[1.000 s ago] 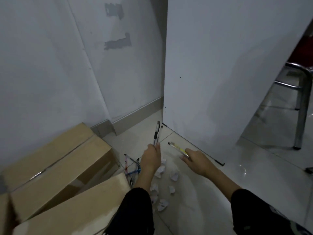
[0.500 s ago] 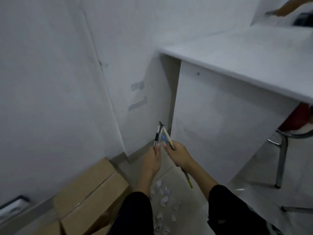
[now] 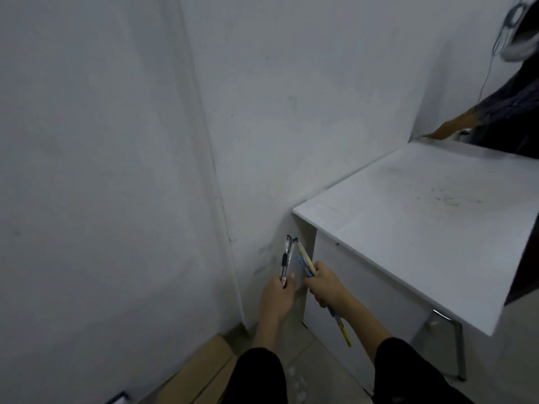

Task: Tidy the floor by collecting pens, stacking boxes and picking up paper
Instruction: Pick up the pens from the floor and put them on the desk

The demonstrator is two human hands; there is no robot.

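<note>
My left hand (image 3: pixel 276 295) is shut on dark and clear pens (image 3: pixel 285 261) that point upward. My right hand (image 3: pixel 323 285) is shut on a yellow and blue pen (image 3: pixel 304 258); its lower end sticks out below the fist. The tips of both bundles nearly meet in front of the white wall, just left of the white desk (image 3: pixel 423 217). A brown cardboard box (image 3: pixel 201 371) shows at the bottom, partly cut off by the frame and my sleeve. Crumpled paper bits (image 3: pixel 297 383) lie blurred on the floor between my arms.
The desk's side panel (image 3: pixel 350 310) stands close to the right of my hands. A metal chair leg (image 3: pixel 456 348) is under the desk. Another person's arm (image 3: pixel 455 126) reaches over the desk's far end at the top right.
The view has lifted from the floor to the desk top. My right hand came up with its pen from the floor and joined my left hand; both rose.
</note>
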